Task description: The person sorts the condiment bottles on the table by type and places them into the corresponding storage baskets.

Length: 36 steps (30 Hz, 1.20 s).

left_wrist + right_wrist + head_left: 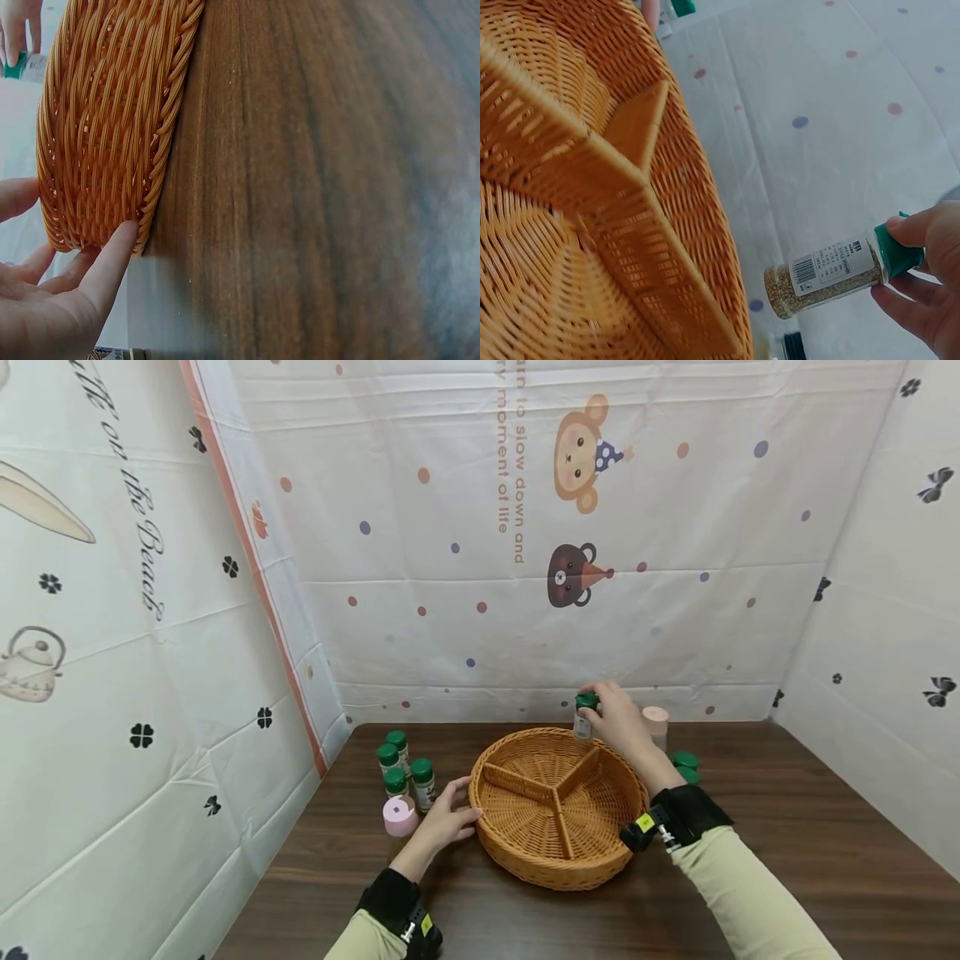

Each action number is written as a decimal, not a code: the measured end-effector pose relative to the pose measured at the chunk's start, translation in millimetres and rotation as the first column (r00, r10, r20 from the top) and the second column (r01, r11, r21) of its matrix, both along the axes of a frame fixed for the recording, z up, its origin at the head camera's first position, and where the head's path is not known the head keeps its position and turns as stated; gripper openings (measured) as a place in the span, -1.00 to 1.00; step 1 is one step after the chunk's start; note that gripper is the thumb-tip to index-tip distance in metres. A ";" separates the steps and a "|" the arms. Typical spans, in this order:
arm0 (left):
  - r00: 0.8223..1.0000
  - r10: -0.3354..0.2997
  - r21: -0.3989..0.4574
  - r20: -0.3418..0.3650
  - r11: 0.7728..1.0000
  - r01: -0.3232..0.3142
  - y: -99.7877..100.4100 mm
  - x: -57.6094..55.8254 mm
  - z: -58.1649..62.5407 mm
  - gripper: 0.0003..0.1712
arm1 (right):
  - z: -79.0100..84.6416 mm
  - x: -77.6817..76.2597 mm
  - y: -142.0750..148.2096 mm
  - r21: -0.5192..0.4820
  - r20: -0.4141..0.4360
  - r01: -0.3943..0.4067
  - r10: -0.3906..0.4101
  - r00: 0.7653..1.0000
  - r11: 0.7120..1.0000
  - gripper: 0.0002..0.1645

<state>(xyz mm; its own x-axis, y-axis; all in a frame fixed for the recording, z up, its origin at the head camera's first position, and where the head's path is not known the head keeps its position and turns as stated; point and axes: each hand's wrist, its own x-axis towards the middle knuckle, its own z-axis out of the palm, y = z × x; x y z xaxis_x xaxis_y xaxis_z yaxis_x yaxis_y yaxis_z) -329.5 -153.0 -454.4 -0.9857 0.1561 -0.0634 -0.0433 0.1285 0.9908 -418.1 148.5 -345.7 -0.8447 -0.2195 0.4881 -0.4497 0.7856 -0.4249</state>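
Note:
A round wicker basket (pixel 553 881) with three inner dividers (pixel 555 793) stands on the table. My right hand (pixel 621 720) holds a small clear spice jar (pixel 825 277) by its green lid, over the basket's far rim. In the right wrist view the jar lies tilted, its barcode label and pale tan grains showing. My left hand (pixel 447 817) touches the basket's left side, its fairly straight fingers (pixel 112 262) against the woven outer wall.
Left of the basket stand several green-lidded jars (pixel 422 781) and a container with a pink ring-shaped top (pixel 400 817). To the right are a container with a pale pink top (pixel 655 722) and green lids (pixel 686 760), partly behind my right arm. Patterned cloth (pixel 465 635) hangs behind the table.

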 end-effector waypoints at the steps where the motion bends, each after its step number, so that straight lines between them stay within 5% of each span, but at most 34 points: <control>1: 1.000 -0.001 0.002 0.000 1.000 0.001 -0.2 0.0 -0.2 -0.24 | -1.4 -0.4 -3.1 0.006 -0.004 -0.007 0.007 1.000 1.000 -0.61; 36: 1.000 0.020 0.008 0.012 1.000 -0.020 -0.4 -2.3 -1.2 -0.24 | -37.9 -3.6 -93.0 0.001 0.143 -0.172 0.170 0.975 0.985 -0.62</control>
